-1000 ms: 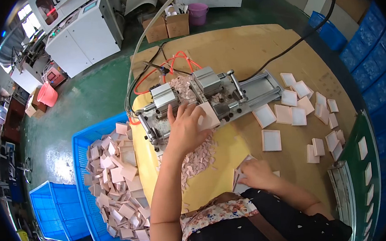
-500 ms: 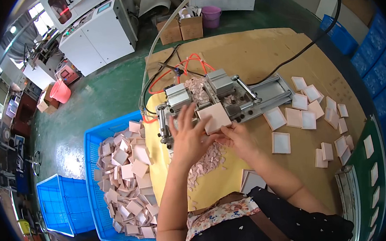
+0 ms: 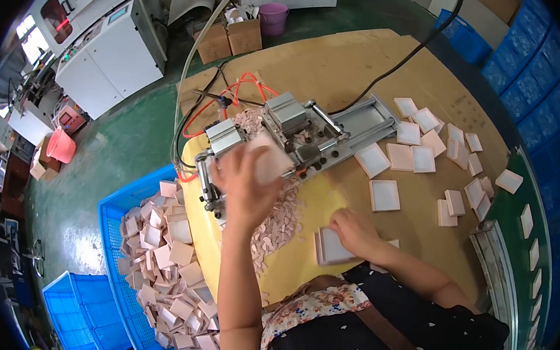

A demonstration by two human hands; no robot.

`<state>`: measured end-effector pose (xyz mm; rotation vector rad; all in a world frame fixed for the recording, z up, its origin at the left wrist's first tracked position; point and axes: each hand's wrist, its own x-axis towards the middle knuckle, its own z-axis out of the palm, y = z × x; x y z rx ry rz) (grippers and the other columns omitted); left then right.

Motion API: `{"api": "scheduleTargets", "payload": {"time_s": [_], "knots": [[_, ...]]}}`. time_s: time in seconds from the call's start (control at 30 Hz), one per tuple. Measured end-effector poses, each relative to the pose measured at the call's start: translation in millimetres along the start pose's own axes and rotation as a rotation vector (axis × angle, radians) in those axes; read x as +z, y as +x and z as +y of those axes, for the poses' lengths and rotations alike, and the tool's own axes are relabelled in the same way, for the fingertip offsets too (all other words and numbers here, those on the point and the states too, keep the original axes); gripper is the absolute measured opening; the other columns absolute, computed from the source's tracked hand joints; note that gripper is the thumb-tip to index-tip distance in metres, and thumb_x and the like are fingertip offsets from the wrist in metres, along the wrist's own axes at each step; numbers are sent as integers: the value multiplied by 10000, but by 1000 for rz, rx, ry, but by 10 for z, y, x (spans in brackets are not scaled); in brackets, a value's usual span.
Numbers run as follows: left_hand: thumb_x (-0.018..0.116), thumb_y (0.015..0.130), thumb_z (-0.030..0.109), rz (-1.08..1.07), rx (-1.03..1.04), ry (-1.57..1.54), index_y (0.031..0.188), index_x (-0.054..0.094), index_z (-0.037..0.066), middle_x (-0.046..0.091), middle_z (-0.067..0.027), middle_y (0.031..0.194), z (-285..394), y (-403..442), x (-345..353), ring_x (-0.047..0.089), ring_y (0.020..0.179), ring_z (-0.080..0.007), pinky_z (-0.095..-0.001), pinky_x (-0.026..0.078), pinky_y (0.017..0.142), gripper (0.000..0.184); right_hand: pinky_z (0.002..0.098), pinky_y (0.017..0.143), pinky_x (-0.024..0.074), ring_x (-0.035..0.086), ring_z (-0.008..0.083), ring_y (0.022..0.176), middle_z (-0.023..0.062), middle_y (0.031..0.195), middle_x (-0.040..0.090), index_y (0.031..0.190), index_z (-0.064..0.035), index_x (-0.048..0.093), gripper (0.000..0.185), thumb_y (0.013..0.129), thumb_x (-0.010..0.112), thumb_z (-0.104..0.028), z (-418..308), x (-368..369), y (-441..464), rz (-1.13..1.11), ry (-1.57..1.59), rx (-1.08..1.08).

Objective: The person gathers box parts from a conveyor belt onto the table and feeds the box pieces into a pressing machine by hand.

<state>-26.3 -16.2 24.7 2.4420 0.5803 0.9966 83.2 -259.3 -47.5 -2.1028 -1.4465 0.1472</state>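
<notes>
My left hand (image 3: 244, 184) is over the left part of the metal clamping machine (image 3: 303, 140), its fingers round a pale pink square box (image 3: 270, 159) that is slightly blurred. Nearer my body, my right hand (image 3: 355, 231) has its fingers closed on the edge of a shallow tray piece (image 3: 332, 246) lying on the yellow sheet (image 3: 288, 281). Small pink chips (image 3: 277, 224) are heaped between my hands, in front of the machine. More chips lie between the machine's two silver blocks.
A blue basket (image 3: 110, 254) full of pink square pieces stands at the left. Several shallow trays (image 3: 385, 195) lie on the brown board at the right. Red and black hoses (image 3: 203, 115) run behind the machine. A green conveyor (image 3: 533, 201) carries more pieces at the far right.
My right hand has moved from the box at the machine back down to the tray pieces near my body. My left hand has taken the box. The head view has shifted.
</notes>
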Motion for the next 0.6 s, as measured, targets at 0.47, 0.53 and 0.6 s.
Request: {"api": "scheduleTargets", "payload": {"time_s": [0.47, 0.53, 0.6], "knots": [[807, 755, 213, -90, -60, 160, 1453, 457, 118, 363, -192, 1542, -58, -459, -275, 311, 1459, -391, -601, 154, 1196, 787, 460, 896, 497, 630, 315, 986, 103, 1031, 621, 981, -43, 656, 246, 739, 681, -76, -308, 137, 1301, 553, -17, -689], [762, 727, 155, -212, 23, 51, 1457, 457, 153, 364, -156, 1563, 18, -388, -280, 288, 1493, -357, -595, 164, 1208, 791, 464, 891, 501, 625, 328, 957, 108, 972, 629, 939, -37, 663, 270, 674, 701, -72, -345, 64, 1228, 653, 128, -608], [760, 736, 166, -296, 59, -204, 1485, 428, 180, 349, -161, 1574, 12, -362, -226, 259, 1511, -363, -585, 89, 1226, 820, 487, 912, 503, 628, 336, 961, 118, 999, 637, 942, -45, 667, 278, 668, 707, -73, -328, 4, 1172, 694, 223, -533]]}}
